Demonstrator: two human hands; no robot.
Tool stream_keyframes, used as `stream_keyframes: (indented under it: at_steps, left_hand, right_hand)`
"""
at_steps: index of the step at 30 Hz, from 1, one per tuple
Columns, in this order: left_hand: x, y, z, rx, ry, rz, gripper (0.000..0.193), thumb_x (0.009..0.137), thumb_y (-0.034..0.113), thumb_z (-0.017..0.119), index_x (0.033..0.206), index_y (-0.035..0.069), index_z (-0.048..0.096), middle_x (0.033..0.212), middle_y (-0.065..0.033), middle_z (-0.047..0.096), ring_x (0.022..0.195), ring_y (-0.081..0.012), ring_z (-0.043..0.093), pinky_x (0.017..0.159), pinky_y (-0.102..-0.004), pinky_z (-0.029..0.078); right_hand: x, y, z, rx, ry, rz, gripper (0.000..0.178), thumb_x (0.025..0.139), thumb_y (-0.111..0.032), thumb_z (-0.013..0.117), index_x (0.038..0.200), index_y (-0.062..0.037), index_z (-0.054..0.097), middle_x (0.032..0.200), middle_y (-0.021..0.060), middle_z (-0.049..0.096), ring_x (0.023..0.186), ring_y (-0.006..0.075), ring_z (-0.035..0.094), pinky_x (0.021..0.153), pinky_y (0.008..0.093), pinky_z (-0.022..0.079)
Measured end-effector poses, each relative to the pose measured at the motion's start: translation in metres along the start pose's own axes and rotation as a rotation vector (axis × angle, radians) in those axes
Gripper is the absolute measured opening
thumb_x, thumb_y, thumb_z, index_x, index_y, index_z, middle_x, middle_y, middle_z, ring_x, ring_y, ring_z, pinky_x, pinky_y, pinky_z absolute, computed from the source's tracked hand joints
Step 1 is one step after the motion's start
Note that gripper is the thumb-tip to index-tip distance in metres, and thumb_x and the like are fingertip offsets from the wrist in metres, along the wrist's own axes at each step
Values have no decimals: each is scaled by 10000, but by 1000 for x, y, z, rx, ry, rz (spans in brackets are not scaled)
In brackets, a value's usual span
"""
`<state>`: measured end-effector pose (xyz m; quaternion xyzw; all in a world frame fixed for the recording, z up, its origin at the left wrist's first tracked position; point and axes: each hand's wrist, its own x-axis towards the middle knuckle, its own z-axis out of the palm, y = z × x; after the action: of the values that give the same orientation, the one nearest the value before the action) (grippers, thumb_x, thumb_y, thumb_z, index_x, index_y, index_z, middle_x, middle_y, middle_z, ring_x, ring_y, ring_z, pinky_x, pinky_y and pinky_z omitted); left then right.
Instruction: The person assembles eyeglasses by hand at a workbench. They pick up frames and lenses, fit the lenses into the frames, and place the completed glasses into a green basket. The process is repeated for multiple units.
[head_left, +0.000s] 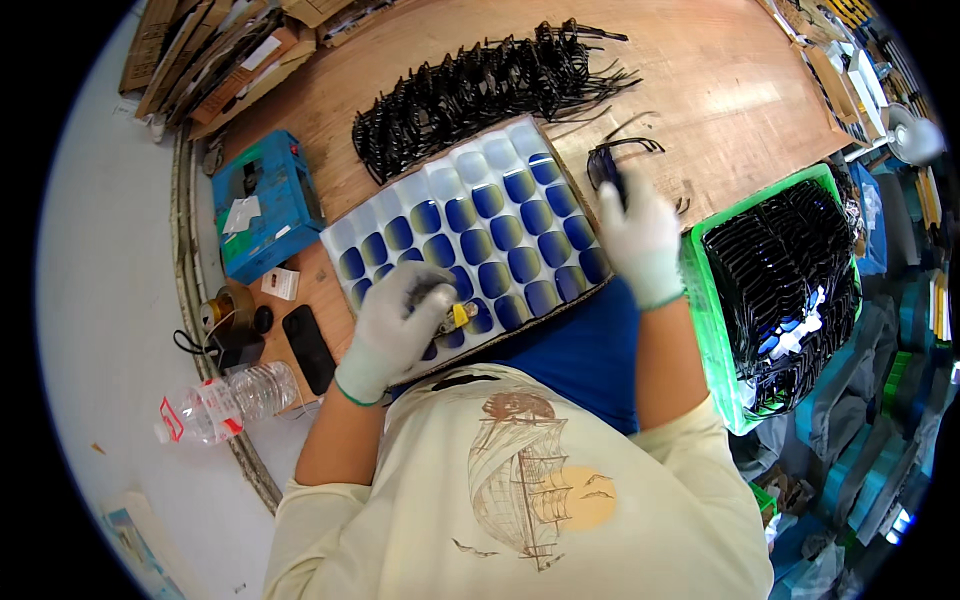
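A shallow tray (566,174) in front of me holds rows of blue-to-yellow tinted lenses, with pale empty pockets along its far side. My left hand (398,322), in a white glove, is closed over the tray's near left part. A small object with yellow and dark metallic parts (460,315) sticks out from its fingers; its kind is unclear. Just right of the tray, my gloved right hand (640,235), slightly blurred, grips dark-lensed sunglasses (604,168), their temples pointing away to the right. The fingertips of this hand are partly hidden.
Many black glasses frames (480,90) stand in a long row beyond the tray. A green crate (722,350) packed with dark glasses is at right. On the left are a blue box-shaped device (268,205), a phone (309,348), a tape roll (236,303) and a plastic bottle (230,402).
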<state>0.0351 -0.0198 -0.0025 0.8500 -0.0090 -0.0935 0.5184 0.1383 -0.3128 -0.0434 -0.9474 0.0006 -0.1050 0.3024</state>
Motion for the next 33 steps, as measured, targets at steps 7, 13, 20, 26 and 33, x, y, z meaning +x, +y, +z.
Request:
stream_keyframes:
  at_steps: [7, 13, 20, 26, 33]
  left_hand:
    - [143, -80, -94, 447, 590, -132, 580, 969, 492, 632, 1224, -28, 645, 1141, -207, 712, 1011, -298, 681, 899, -404, 528]
    - [216, -126, -132, -332, 47, -550, 563, 955, 287, 704, 1360, -57, 517, 1224, -187, 649, 1057, -288, 681, 947, -401, 543]
    - [212, -150, -125, -596, 351, -496, 193, 921, 92, 668, 1060, -35, 627, 965, -109, 686, 826, -200, 685, 751, -327, 584]
    - [160, -102, -133, -906, 520, -189, 83, 969, 110, 617, 1018, 43, 621, 921, -77, 662, 818, -181, 662, 717, -318, 553]
    - [22, -36, -52, -407, 429, 84, 228, 1039, 160, 523, 1168, -25, 556, 1030, -126, 684, 918, -201, 685, 830, -345, 552]
  right_hand:
    - [54, 65, 43, -303, -383, 264, 646, 824, -456, 741, 1220, 1, 516, 1054, 269, 704, 1013, 437, 684, 893, 515, 546]
    - [48, 51, 44, -455, -254, 124, 583, 847, -376, 727, 1261, -12, 538, 1038, 227, 696, 1037, 409, 664, 904, 500, 542]
    - [20, -74, 95, -23, -413, -405, 373, 885, -313, 669, 1139, -39, 679, 1032, 170, 667, 969, 360, 637, 846, 475, 527]
    - [20, -119, 112, -388, -596, -269, 300, 841, -239, 715, 1066, -41, 708, 1191, 146, 620, 1167, 328, 582, 925, 405, 536]
    - [-24, -123, 37, 541, -596, -315, 223, 868, -113, 742, 1045, 0, 668, 960, 135, 700, 873, 273, 702, 799, 368, 570]
